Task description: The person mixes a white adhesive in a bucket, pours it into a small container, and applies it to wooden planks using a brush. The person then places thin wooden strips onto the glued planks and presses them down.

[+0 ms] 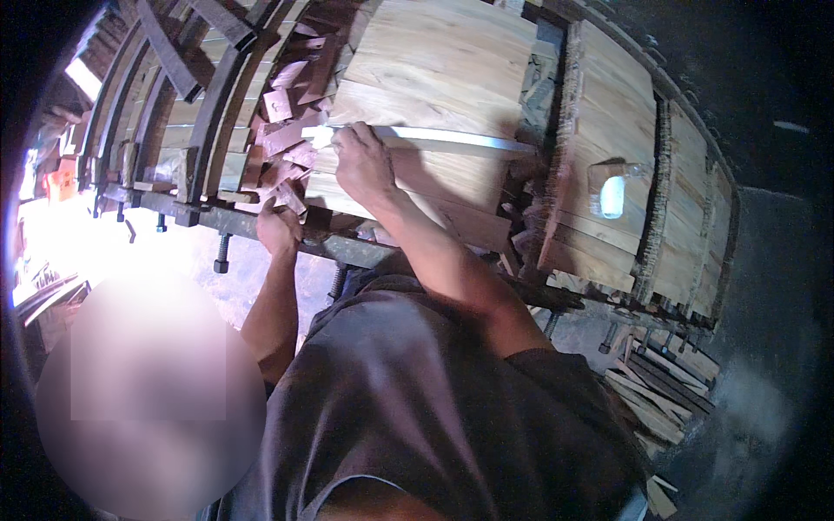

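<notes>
My right hand (360,165) is closed, pinching a long, thin, pale strip (460,139) near its left end. The strip looks like a straightedge or measuring blade, but glare hides its markings. It lies across a wide panel of joined wooden boards (434,52), running to the right. Lower left, my left hand (280,229) curls at the edge of the metal clamp frame (339,246). Its fingers close on a small wood block (290,198) beside the panel; part of the grip is hidden.
Many wood offcuts (280,104) fill the gap left of the panel. Another panel (599,122) with a clear plastic container (613,191) sits to the right. Clamp bolts (222,253) hang below the frame. Scrap sticks (651,391) pile on the floor at lower right. Dark bars (169,52) cross boards at upper left.
</notes>
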`<state>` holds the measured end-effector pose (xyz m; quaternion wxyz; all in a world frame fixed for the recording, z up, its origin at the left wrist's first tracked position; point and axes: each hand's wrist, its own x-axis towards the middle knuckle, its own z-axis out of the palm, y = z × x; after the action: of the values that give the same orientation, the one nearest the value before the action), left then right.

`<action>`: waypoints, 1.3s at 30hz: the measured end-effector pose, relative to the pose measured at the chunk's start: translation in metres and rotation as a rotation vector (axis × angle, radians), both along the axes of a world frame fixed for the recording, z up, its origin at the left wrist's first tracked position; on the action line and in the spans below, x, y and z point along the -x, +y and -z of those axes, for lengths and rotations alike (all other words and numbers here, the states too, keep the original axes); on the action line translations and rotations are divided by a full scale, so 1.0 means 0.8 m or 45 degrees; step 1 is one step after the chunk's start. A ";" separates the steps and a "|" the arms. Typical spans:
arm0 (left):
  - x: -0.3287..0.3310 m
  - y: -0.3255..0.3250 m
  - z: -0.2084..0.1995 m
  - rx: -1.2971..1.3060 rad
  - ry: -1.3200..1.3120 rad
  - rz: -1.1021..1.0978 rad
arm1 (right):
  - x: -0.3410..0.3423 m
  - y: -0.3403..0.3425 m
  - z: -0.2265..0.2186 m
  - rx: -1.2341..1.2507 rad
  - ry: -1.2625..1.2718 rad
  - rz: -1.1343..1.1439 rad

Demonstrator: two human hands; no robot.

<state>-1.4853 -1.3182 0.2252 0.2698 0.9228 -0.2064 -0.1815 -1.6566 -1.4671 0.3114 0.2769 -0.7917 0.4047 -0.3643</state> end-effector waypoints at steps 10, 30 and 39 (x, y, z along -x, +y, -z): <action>0.002 0.002 -0.009 -0.008 -0.125 0.059 | 0.361 -0.051 0.006 -0.140 0.167 0.866; -0.013 -0.048 -0.023 0.101 0.007 0.787 | 0.695 -0.056 0.076 -0.410 0.343 1.437; -0.027 -0.112 0.070 0.499 0.805 0.180 | 0.449 -0.075 0.276 -0.562 -0.457 0.642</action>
<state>-1.4639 -1.4079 0.1690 0.4784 0.7357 -0.2068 -0.4326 -2.0155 -1.5272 0.0910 0.4088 -0.5122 0.6007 -0.4579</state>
